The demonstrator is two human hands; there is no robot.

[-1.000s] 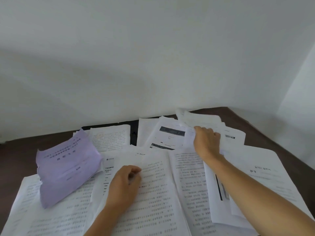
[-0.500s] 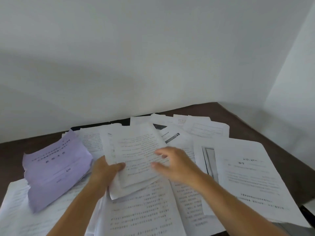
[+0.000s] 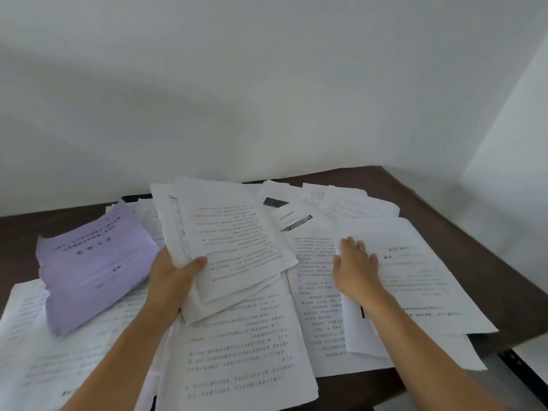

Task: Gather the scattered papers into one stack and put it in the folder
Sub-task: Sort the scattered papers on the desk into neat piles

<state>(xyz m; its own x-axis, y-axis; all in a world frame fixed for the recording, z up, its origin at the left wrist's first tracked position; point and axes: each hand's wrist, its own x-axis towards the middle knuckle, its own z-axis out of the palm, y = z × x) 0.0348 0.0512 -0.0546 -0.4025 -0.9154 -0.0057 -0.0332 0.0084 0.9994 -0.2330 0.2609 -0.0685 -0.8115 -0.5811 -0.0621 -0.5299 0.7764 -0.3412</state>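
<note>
1. Nearest: large printed white sheet [image 3: 237, 351] lies flat at the near edge of the dark brown table [image 3: 444, 209], overlapping other white pages to left and right.
2. Left hand [image 3: 172, 280] grips a small bundle of white sheets [image 3: 234, 244], thumb on top of the lower left corner, fingers hidden underneath. Bundle is raised and tilted, with its far edge higher than the papers around it.
3. Right hand [image 3: 355, 268] rests palm down, fingers spread, on the left edge of a white page with a short heading [image 3: 421, 280] at the right of the table. Nothing is gripped.
4. Left side: lilac booklet [image 3: 95, 262], slightly curled, lies on top of white pages.
5. Farther: smaller sheets, scattered and overlapping [image 3: 350, 206], near the white wall [image 3: 267, 84].
6. A dark flat edge [image 3: 136, 198] shows beneath the far papers; cannot tell whether it is the folder.
</note>
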